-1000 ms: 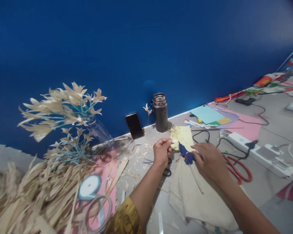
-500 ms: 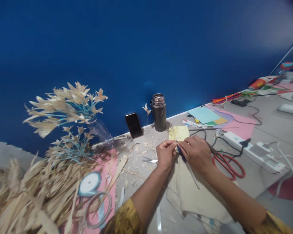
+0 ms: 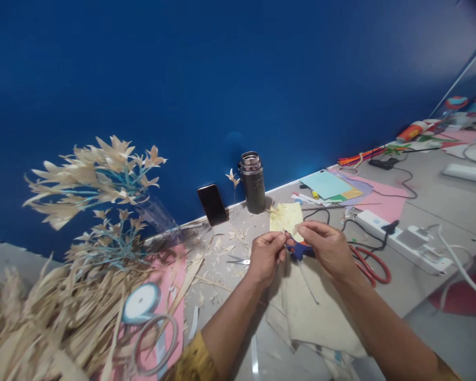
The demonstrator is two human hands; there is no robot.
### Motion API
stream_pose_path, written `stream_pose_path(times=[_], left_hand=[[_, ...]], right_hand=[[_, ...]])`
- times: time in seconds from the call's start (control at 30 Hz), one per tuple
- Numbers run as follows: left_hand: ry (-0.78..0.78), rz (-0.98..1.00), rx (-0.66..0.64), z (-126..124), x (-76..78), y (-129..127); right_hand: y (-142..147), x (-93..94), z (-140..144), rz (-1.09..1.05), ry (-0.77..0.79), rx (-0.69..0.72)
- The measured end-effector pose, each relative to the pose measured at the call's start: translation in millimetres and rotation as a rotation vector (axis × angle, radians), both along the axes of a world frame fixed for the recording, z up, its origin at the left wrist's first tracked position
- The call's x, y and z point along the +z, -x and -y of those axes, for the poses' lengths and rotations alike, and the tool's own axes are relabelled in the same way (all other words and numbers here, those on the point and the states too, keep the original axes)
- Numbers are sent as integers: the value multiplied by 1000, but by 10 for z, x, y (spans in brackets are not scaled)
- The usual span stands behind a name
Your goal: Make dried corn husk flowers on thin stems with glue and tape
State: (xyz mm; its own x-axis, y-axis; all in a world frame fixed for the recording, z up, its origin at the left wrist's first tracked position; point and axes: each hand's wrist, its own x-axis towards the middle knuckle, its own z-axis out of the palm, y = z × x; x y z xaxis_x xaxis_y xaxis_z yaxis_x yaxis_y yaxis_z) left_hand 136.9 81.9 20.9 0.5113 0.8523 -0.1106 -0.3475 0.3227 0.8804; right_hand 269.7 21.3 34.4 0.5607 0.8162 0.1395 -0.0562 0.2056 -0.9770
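Centrally, left hand: fingers pinched around a small piece, too tiny to identify; a fingertip hold probably suits its size.
Right hand: raised opposite, thumb and forefinger close together; whether they grasp anything, I cannot tell from where I stand.
Piece's position: between the hands, above the glue gun's nozzle end.
Glue gun: blue, lying low between both hands, presumably to keep its tip within easy reach.
Yellow sheet: just beyond the gun, perhaps shielding the tabletop from drips.
Cloth: spread on the near side, likely for similar protection.
Scissors: small scissors beside the left hand, red scissors beside the right, both seemingly kept handy.
Phone: propped against the wall, screen outward, perhaps for viewing.
Flower: beside the flask, apart from the blue-stemmed bouquet, possibly to keep it separate.
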Motion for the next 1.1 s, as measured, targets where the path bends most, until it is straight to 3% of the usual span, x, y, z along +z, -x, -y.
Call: stream_pose_path(times=[0.33,0.67,1.1], left_hand=[[31,-86,-36,35,30,-6],[24,-72,-34,45,34,-11],[-93,-95,22,71,33,-21]], right_hand=[[-19,-22,-14,307,-46,-80],[15,-54,-13,394,-74,-109],[67,-67,27,518,-115,-185]])
